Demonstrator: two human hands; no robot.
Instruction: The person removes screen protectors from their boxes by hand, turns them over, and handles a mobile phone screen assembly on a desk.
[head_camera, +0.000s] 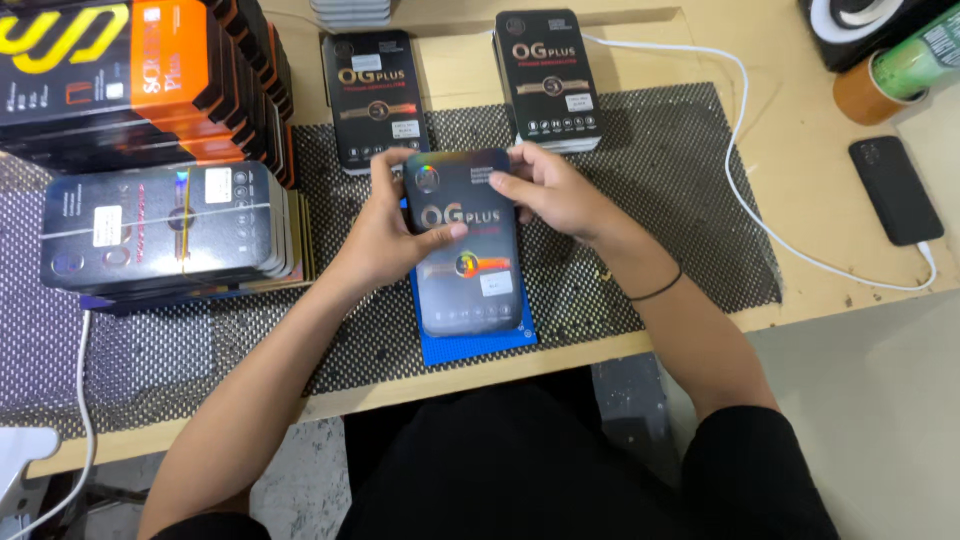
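Head view. I see a flat, dark, glossy rectangular box (468, 245) with an iridescent sheen and a small white label, held over a blue pad (478, 345) on the black mesh mat (660, 200). Its long axis runs away from me, the top end tilted slightly leftward. My left hand (385, 235) curls around the box's left edge, thumb lying across its face. My right hand (550, 190) grips the upper right corner, fingers bent. Two similar boxes (375, 95) stand beyond.
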